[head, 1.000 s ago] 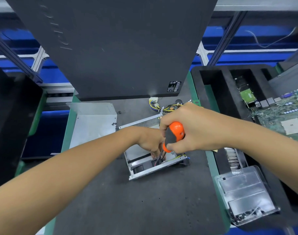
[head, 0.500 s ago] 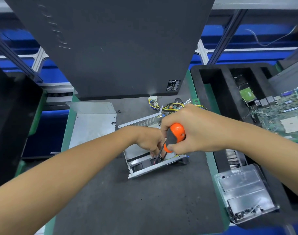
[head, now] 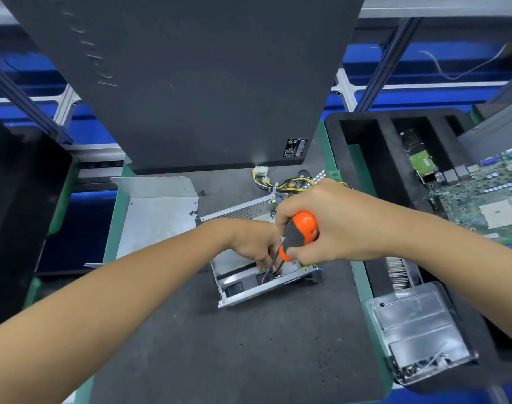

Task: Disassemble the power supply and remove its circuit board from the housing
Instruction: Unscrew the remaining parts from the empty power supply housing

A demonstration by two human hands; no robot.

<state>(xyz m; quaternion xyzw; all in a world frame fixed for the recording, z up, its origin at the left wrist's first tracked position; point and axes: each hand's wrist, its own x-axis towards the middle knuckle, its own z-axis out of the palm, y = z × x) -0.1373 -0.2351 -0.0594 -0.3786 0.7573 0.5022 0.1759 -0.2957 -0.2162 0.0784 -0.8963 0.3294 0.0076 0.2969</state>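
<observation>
Power supply housing: an open sheet-metal shell on the dark bench mat, middle of the scene, its near wall facing the person; a black fan sits inside at the near end.
Circuit board: I cannot make it out; the hands cover most of the interior, so it is probably still inside.
Right hand: fingers wrapped around the orange-and-black screwdriver, shaft angled down and to the left into the near right corner of the housing.
Left hand: reaching into the housing just beside the shaft, fingers curled down at the tip; whether they pinch a wire or a screw I cannot tell.
Wire harness: yellow and black leads with a white plug, trailing out of the far end.
Removed cover: bent steel plate lying left of the housing, small loose screws beside it.
Screw tray: clear plastic, near right.
Risk: the tip may slip off the screw head and jab the left fingers or nick the fan leads, since both crowd the same corner; a freed screw could also drop under the fan.
</observation>
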